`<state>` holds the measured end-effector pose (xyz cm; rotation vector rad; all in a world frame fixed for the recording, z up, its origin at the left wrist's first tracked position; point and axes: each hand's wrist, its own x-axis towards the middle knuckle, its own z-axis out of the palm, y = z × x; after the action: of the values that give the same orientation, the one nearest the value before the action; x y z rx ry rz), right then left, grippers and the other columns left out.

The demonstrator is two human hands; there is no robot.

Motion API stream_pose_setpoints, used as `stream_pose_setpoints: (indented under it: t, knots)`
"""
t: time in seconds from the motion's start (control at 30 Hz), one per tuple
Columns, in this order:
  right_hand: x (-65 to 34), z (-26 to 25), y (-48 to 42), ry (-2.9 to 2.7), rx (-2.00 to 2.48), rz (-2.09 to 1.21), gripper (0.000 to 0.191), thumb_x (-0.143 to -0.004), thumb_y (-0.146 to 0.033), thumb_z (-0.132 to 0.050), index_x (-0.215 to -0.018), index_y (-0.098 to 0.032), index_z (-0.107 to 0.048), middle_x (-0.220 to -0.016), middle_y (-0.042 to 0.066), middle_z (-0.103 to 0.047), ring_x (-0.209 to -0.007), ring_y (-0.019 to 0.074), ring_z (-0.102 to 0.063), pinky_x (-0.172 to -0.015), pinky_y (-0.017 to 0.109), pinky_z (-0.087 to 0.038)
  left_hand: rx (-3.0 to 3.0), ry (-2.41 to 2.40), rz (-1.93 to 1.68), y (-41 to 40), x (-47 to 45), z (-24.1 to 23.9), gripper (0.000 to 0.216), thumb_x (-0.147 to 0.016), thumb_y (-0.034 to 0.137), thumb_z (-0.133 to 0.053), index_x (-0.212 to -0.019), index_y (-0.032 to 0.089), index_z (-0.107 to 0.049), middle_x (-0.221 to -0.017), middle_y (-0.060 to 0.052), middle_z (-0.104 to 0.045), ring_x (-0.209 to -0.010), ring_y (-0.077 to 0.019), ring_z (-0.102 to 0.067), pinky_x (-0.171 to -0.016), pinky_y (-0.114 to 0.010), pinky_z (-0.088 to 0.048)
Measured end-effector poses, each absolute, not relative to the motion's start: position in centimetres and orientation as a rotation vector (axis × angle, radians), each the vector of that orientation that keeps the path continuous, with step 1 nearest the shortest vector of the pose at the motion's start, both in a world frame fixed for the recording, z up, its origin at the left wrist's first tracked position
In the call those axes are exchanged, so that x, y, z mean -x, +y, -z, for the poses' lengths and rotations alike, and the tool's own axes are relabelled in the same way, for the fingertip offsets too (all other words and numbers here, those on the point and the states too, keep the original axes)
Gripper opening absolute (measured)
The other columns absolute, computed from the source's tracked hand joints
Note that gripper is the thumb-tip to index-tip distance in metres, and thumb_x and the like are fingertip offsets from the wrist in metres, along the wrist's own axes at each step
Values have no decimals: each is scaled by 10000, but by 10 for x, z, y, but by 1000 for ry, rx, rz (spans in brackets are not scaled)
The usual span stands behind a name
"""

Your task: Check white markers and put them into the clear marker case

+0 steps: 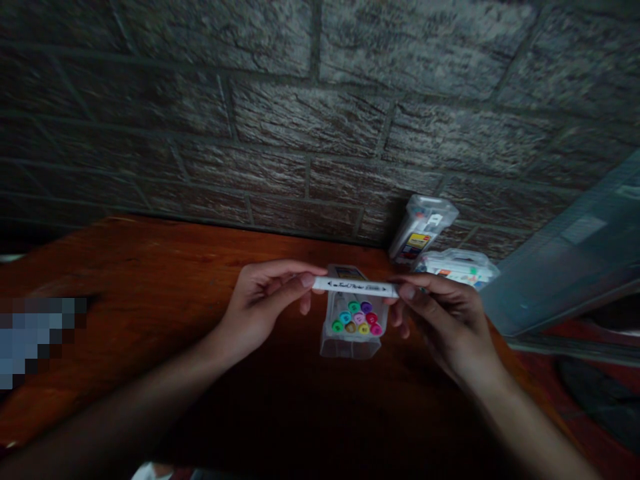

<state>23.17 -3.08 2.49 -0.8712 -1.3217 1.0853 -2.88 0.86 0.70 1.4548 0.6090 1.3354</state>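
I hold a white marker (356,287) level between both hands, above the wooden table (165,280). My left hand (265,300) pinches its left end and my right hand (440,317) pinches its right end. Black lettering runs along the marker's barrel. Right below it stands an open clear plastic box of markers (353,327), with several coloured caps showing: green, pink, purple, orange, cyan.
Two more clear marker boxes, one upright (423,230) and one lying flat (457,268), sit against the brick wall (300,120) at the back right. A large translucent lid or container (565,267) leans at the right. The table's left part is bare wood.
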Motion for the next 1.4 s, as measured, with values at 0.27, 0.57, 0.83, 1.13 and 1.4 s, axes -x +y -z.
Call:
stream_pose_setpoints:
  t: [0.27,0.57,0.83,1.13,1.4]
  knots:
    - [-230,-24,-30,-1281,938,-993,175,-782,-351,-958,-931,-287,-893,-631,2,-753,-455,97,-624,-400,176,-524,-1571,808,-1389,6,27,-17,114,-831,186,-859,-943,205,-866,-670,-11,-762,-511,-98,-622,-485,-193,-462]
    - [-230,-28,-30,-1234,922,-1046,187,-833,-389,-905,-765,-224,-847,-628,29,-741,-493,123,-633,-411,197,-504,-1427,704,-1376,9,28,-10,96,-896,254,-822,-959,199,-869,-784,-54,-805,-574,-126,-648,-557,-242,-512]
    - [-227,-33,-30,-1172,892,-1089,191,-834,-408,-886,-832,-219,-860,-693,53,-777,-486,132,-618,-391,218,-488,-1304,646,-1390,8,27,-14,129,-902,256,-789,-969,197,-883,-799,-76,-820,-580,-141,-654,-554,-262,-522]
    - [-228,-35,-31,-1171,845,-1118,158,-874,-377,-847,-931,-233,-875,-754,70,-821,-469,139,-638,-375,221,-505,-1243,565,-1401,7,27,-17,175,-900,253,-787,-1034,190,-881,-808,-83,-821,-595,-143,-663,-552,-253,-534]
    - [-232,-27,-30,-1266,892,-1018,185,-831,-348,-913,-976,-245,-860,-688,23,-790,-448,118,-634,-376,202,-506,-1435,673,-1450,7,30,-9,144,-912,273,-817,-1037,213,-855,-793,-45,-805,-554,-117,-646,-536,-236,-526]
